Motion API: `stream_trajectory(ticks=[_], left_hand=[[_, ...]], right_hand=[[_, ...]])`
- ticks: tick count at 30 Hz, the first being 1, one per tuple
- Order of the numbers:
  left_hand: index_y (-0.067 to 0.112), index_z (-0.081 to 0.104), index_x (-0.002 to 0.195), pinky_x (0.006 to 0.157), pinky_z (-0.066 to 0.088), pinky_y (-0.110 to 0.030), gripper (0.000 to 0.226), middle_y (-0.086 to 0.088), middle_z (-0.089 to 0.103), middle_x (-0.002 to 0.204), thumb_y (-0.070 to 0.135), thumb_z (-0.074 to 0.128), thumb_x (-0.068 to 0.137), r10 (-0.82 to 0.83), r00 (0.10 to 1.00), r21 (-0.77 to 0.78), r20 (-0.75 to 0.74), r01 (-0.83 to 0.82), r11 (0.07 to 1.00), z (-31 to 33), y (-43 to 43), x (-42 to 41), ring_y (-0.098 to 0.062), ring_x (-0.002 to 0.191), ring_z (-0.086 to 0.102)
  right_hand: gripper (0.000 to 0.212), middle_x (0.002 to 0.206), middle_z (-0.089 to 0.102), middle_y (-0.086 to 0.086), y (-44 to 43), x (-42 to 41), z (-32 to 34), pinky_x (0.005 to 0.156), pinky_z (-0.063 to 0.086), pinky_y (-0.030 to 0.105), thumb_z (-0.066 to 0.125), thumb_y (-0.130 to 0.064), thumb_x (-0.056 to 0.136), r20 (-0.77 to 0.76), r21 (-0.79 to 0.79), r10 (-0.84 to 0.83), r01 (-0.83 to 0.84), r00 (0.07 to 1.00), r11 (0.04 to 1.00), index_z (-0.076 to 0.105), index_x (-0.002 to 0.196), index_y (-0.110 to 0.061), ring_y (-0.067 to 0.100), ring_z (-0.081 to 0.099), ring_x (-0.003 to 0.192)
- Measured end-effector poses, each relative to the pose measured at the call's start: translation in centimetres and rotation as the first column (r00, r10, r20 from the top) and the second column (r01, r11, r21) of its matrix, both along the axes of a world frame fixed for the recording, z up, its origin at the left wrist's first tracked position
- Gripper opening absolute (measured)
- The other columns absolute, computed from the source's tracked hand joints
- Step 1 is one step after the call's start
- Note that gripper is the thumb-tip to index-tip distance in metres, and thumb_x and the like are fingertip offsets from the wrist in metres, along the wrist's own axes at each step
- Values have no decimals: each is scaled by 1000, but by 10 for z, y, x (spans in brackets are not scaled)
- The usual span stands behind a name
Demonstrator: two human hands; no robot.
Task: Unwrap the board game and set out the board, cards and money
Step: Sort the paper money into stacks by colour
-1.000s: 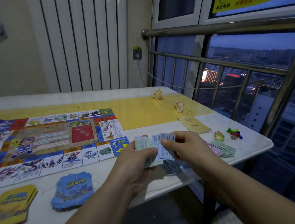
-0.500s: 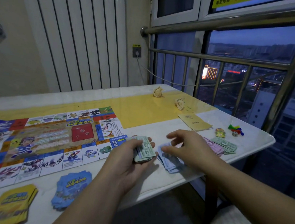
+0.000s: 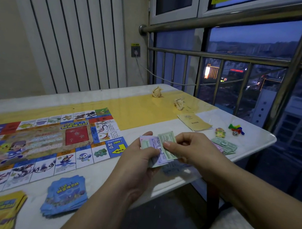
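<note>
The paper game board (image 3: 34, 142) lies flat on the left of the table. A blue card stack (image 3: 65, 196) and a yellow card stack (image 3: 0, 210) sit in front of it. My left hand (image 3: 136, 162) holds a wad of play money (image 3: 153, 147) above the table edge. My right hand (image 3: 189, 147) pinches a green note (image 3: 166, 138) at the top of that wad. A bluish pile of notes (image 3: 176, 168) lies on the table under my hands. Green and pink notes (image 3: 224, 145) lie further right.
A tan booklet (image 3: 195, 122), a small figure tile (image 3: 220, 132), coloured pawns with a die (image 3: 236, 130) and two crumpled wrapper scraps (image 3: 157, 92) lie at the far right. The table edge (image 3: 185, 187) runs under my wrists; a metal window railing (image 3: 220, 56) stands behind.
My right hand left the bluish pile on the table and came back up to the wad. My left hand lifted the wad slightly, and a green note is now pinched.
</note>
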State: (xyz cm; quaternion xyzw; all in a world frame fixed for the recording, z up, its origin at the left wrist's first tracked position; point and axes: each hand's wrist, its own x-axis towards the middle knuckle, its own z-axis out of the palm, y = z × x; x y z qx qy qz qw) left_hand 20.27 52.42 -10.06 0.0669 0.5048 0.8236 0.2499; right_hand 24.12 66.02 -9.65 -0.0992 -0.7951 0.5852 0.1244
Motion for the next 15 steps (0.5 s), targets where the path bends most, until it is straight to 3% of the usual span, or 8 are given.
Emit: stream_trajectory(ticks=[4, 6, 8, 10, 12, 15], left_hand=[[15, 51, 126, 48, 54, -23, 45, -4, 71, 87, -12, 43, 91, 32, 999, 26, -25, -32, 999, 1, 11, 1, -12, 69, 68], [14, 48, 127, 45, 52, -21, 43, -3, 72, 84, -11, 41, 93, 46, 999, 76, 19, -47, 996, 2, 16, -1, -11, 70, 69], [10, 47, 129, 45, 53, -22, 41, -7, 70, 86, -9, 41, 94, 54, 994, 123, 92, -65, 990, 1, 22, -4, -14, 73, 68], [7, 48, 130, 47, 55, -23, 39, -11, 68, 91, -8, 42, 94, 53, 987, 138, 149, -74, 988, 1, 29, -6, -18, 77, 65], [9, 49, 126, 47, 55, -24, 36, -12, 67, 90, -8, 42, 94, 52, 983, 136, 177, -76, 988, 0, 37, -5, -20, 78, 64], [10, 52, 118, 47, 56, -27, 32, -14, 67, 91, -8, 42, 94, 41, 980, 127, 197, -67, 990, 0, 47, -1, -21, 78, 65]], right_hand=[[11, 55, 61, -7, 11, 5, 3, 49, 42, 16, 65, -18, 87, -52, -46, -64, 62, 997, 997, 69, 79, -13, 2, 51, 48], [12, 71, 68, -3, 32, 6, 11, 60, 48, 20, 58, -19, 92, -85, -81, -169, 162, 982, 983, 69, 93, -14, 7, 58, 63], [17, 82, 69, 5, 65, 6, 15, 72, 49, 33, 57, -25, 94, -102, 97, -305, 315, 947, 944, 70, 95, -14, 18, 60, 74], [21, 86, 70, 7, 98, 7, 13, 74, 47, 35, 60, -29, 92, -92, 302, -387, 396, 917, 867, 70, 97, -11, 21, 62, 81], [28, 94, 68, 4, 122, 6, 4, 73, 45, 32, 65, -32, 87, -45, 428, -421, 398, 906, 811, 69, 106, -12, 18, 61, 87], [43, 106, 64, -2, 137, 3, -11, 91, 42, 38, 64, -48, 84, 57, 617, -505, 367, 861, 696, 63, 118, -22, 22, 54, 107]])
